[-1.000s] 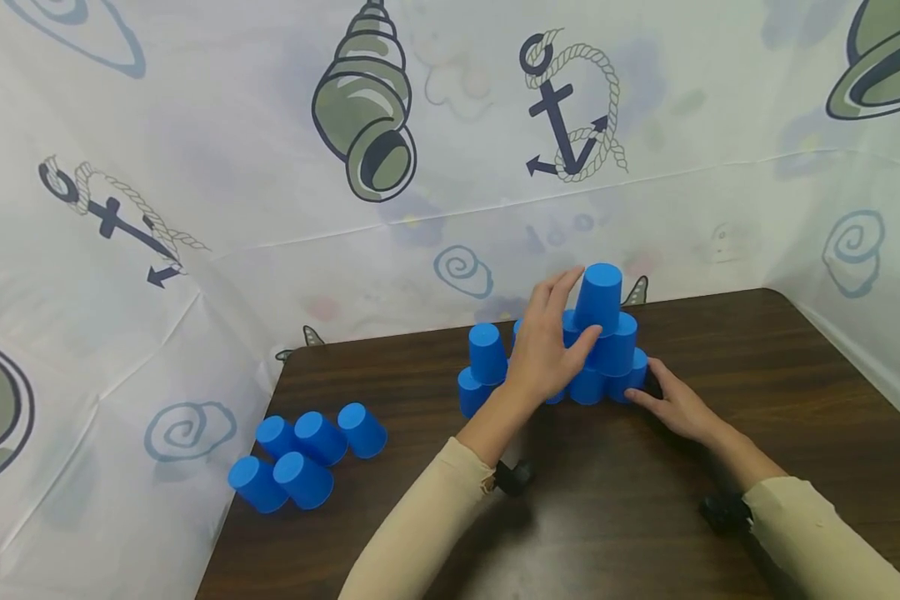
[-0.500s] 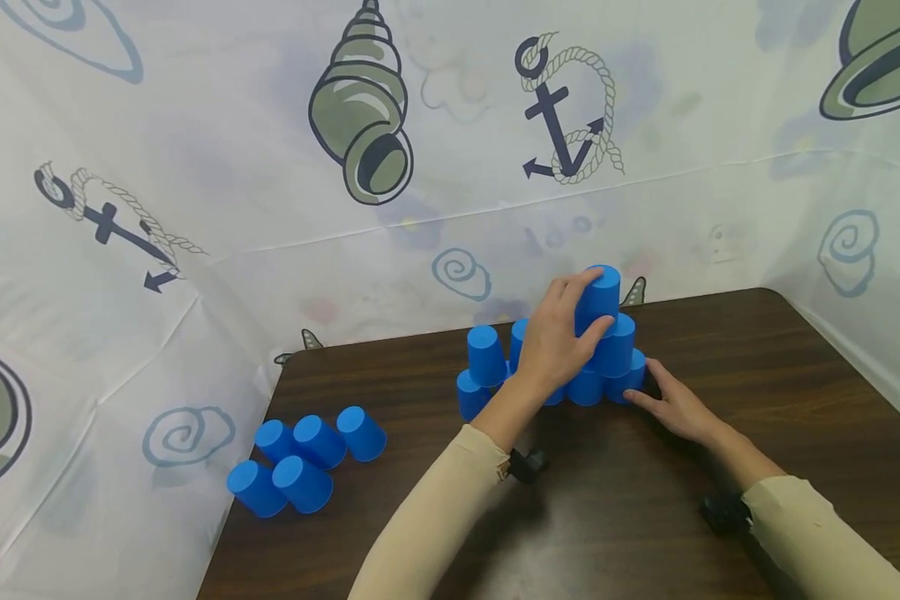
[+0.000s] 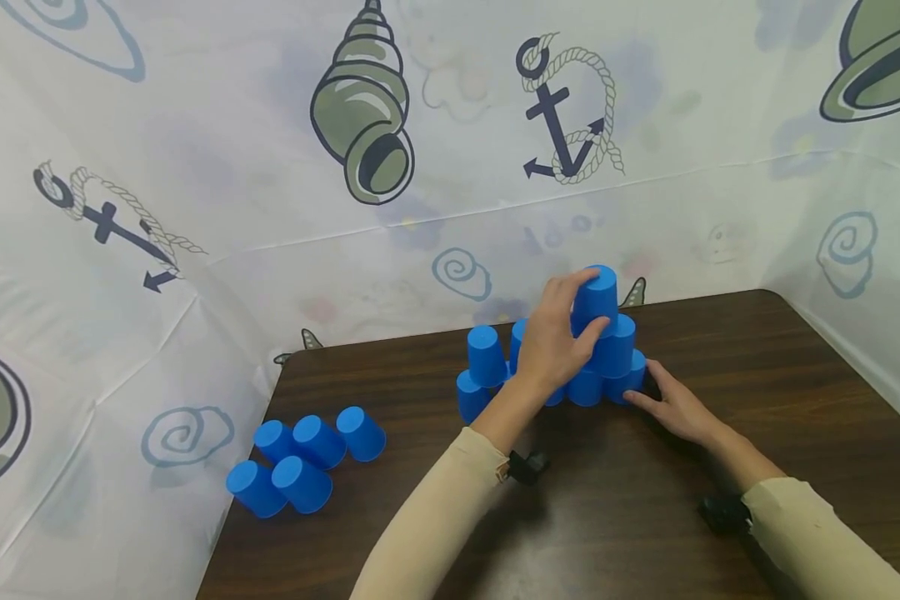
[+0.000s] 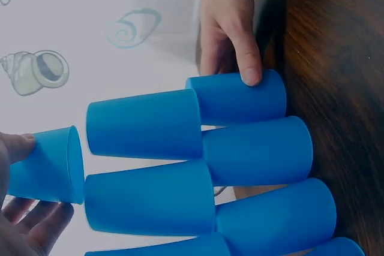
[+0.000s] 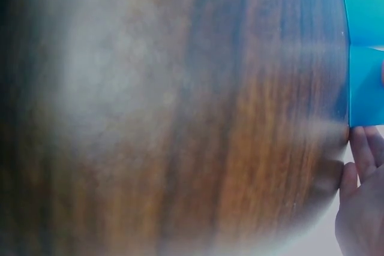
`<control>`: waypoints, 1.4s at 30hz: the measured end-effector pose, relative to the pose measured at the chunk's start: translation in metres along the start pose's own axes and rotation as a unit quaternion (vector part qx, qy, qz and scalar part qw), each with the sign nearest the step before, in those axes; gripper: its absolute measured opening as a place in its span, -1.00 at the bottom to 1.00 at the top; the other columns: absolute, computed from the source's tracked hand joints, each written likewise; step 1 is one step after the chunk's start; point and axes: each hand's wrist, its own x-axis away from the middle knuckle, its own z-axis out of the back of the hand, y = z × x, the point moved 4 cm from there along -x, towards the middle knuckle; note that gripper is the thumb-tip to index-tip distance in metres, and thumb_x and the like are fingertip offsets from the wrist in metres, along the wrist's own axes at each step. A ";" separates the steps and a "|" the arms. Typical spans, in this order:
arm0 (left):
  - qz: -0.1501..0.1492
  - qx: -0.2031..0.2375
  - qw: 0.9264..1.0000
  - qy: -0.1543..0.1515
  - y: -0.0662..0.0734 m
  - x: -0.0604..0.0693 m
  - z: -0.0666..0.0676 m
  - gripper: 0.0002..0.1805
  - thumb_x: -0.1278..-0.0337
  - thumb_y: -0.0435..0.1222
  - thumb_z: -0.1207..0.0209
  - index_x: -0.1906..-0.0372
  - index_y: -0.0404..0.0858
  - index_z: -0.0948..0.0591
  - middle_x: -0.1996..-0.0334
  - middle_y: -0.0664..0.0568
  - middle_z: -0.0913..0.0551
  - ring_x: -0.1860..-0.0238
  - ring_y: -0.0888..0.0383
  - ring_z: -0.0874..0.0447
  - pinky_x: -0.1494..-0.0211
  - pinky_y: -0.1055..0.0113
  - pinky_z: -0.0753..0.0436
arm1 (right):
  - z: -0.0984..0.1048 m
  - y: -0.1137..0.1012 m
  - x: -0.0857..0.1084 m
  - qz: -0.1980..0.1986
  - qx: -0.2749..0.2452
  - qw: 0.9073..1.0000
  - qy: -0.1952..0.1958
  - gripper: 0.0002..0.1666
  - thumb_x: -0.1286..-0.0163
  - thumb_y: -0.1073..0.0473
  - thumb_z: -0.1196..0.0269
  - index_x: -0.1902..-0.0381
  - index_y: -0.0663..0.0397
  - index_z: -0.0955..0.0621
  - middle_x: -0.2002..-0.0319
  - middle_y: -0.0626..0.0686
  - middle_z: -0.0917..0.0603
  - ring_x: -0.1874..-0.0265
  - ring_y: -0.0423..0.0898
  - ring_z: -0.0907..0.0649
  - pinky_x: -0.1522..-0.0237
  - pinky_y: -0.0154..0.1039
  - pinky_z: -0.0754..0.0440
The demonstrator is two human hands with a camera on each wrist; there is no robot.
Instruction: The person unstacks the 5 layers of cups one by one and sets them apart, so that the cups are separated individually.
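Blue cups stand upside down in a stepped stack [image 3: 612, 350] at the back of the table, partly hidden by my left arm. My left hand [image 3: 557, 342] grips the topmost cup [image 3: 602, 292] between thumb and fingers. In the left wrist view, that cup's rim [image 4: 77, 169] meets the bases of two cups in the row below. At the stack's right end, my right hand [image 3: 678, 406] holds the outermost bottom cup [image 4: 240, 101], its thumb on the near side and its other fingers partly hidden. The right wrist view catches only part of this hand [image 5: 366, 202] beside the cup.
Several more upside-down blue cups [image 3: 303, 483] stand in a loose group at the left of the dark wooden table [image 3: 607, 517]. A white patterned cloth [image 3: 270, 167] hangs close behind and at both sides.
My left hand has moved a little to the right and closed its fingers on the top cup, which has shifted very slightly left since. The right hand has stayed in place.
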 end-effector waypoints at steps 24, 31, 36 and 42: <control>0.060 0.073 0.987 0.134 -0.022 0.130 0.154 -0.29 0.04 -0.51 -0.41 -0.29 -0.29 -0.42 -0.17 -0.13 -0.52 -0.15 -0.05 -0.56 0.08 0.02 -0.69 | 0.006 0.007 -0.004 0.006 0.009 1.000 0.000 -0.05 -0.48 -0.16 -0.12 -0.50 0.30 0.01 -0.42 0.47 -0.11 -0.38 0.48 -0.12 -0.24 0.48 -0.10; 0.169 -0.005 0.971 0.167 -0.072 0.205 0.187 -0.24 0.06 -0.38 -0.47 -0.33 -0.08 -0.44 -0.18 0.02 -0.55 -0.09 -0.03 -0.60 0.09 -0.06 -0.67 | 0.006 0.009 -0.007 -0.002 0.008 1.000 -0.003 -0.03 -0.47 -0.19 -0.11 -0.51 0.29 0.01 -0.42 0.47 -0.11 -0.38 0.48 -0.12 -0.24 0.49 -0.10; 0.255 -0.110 0.952 0.128 -0.100 0.250 0.199 -0.23 0.12 -0.28 -0.51 -0.29 -0.04 -0.45 -0.17 -0.02 -0.54 -0.06 -0.13 -0.62 0.13 -0.12 -0.67 | 0.005 0.010 -0.008 -0.008 0.011 1.000 -0.007 -0.02 -0.46 -0.22 -0.10 -0.50 0.28 0.00 -0.43 0.46 -0.11 -0.38 0.48 -0.12 -0.24 0.48 -0.11; 0.331 -0.207 0.918 0.064 -0.113 0.279 0.204 -0.24 0.18 -0.25 -0.55 -0.21 -0.15 -0.44 -0.11 -0.16 -0.54 0.01 -0.21 -0.63 0.11 -0.17 -0.65 | 0.003 0.011 -0.010 -0.005 0.008 1.000 -0.007 -0.03 -0.47 -0.22 -0.10 -0.50 0.28 -0.01 -0.43 0.46 -0.11 -0.38 0.47 -0.12 -0.25 0.47 -0.11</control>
